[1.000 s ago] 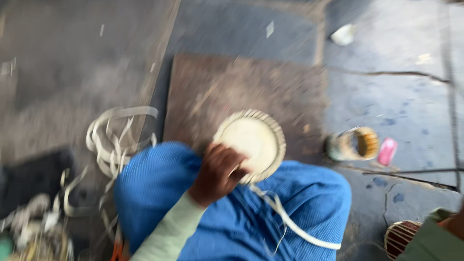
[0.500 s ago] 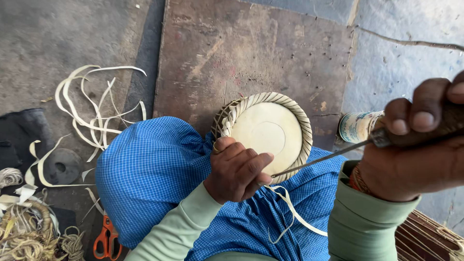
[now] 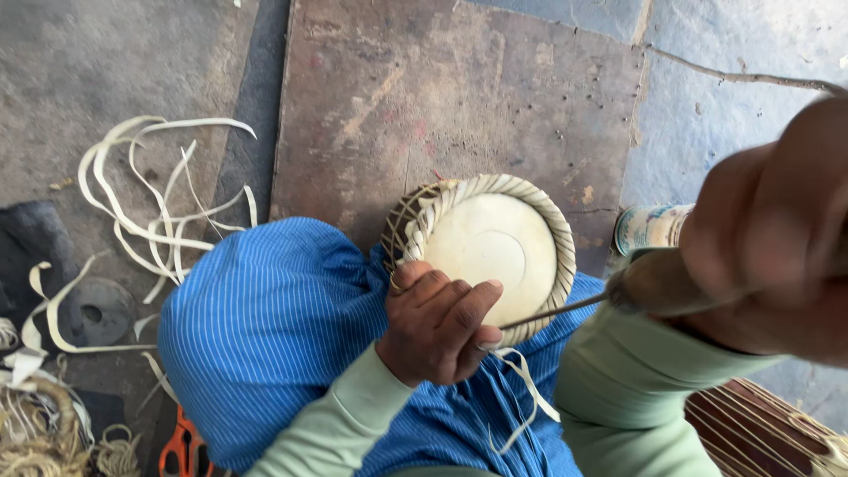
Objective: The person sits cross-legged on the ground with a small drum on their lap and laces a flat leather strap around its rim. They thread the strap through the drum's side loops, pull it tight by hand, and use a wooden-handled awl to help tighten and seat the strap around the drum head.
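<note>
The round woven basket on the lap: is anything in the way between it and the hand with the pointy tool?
Nothing visible blocks it. The right hand holds the pointy tool, whose tip reaches the round woven basket beside the left hand gripping its rim.

The floor (image 3: 132,62) is rough grey concrete on the left and cracked bluish stone slabs on the right, with a worn reddish-brown board (image 3: 459,97) lying flat between them. Loose pale cane strips (image 3: 150,203) curl in a tangle on the concrete, just left of the board. A dark round disc (image 3: 95,311) lies below them. Coils of fibre rope (image 3: 40,437) sit at the lower left corner, with orange-handled scissors (image 3: 181,450) just beside them. A small patterned tin (image 3: 649,228) stands on the stone near the board's right edge.
</note>
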`<move>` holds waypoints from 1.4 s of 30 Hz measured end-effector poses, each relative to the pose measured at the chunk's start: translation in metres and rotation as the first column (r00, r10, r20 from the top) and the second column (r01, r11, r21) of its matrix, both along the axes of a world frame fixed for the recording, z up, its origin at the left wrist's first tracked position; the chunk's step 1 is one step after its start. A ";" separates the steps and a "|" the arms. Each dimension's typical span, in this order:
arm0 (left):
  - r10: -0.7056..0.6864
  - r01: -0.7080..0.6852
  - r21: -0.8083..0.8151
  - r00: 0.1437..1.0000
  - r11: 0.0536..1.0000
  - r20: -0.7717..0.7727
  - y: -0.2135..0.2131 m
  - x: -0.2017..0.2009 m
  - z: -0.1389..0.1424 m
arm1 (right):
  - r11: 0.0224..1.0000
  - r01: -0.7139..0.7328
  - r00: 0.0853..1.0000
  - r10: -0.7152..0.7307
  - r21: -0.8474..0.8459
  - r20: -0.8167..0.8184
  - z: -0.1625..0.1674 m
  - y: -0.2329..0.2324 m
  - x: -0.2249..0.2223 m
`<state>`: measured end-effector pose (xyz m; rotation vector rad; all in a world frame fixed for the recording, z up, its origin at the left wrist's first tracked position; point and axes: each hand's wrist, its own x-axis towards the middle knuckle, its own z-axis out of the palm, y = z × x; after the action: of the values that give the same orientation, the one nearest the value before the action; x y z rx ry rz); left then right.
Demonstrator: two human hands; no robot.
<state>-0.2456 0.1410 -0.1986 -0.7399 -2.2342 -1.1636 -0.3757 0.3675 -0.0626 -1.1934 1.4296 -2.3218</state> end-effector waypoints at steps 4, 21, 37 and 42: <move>-0.001 -0.001 0.060 0.999 0.998 0.034 0.002 -0.003 0.000 | 0.955 0.270 0.957 -0.253 -0.122 0.140 0.002 -0.050 -0.007; 0.014 -0.005 0.167 0.998 0.986 -0.054 0.007 -0.007 -0.002 | 0.934 0.357 0.919 -0.347 -0.023 0.187 -0.040 -0.052 0.004; -0.142 0.152 0.272 0.988 0.950 -0.057 -0.005 -0.009 -0.022 | 0.912 -0.036 0.961 0.143 -0.408 0.236 -0.091 -0.028 -0.004; -0.069 0.048 0.281 0.995 0.958 0.067 -0.006 -0.007 -0.007 | 0.995 0.100 0.917 -0.102 0.025 0.386 -0.073 -0.073 0.015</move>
<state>-0.2527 0.1346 -0.2058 -0.6588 -2.0581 -1.5211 -0.3607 0.2945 -0.1351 -0.6169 1.3742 -2.4412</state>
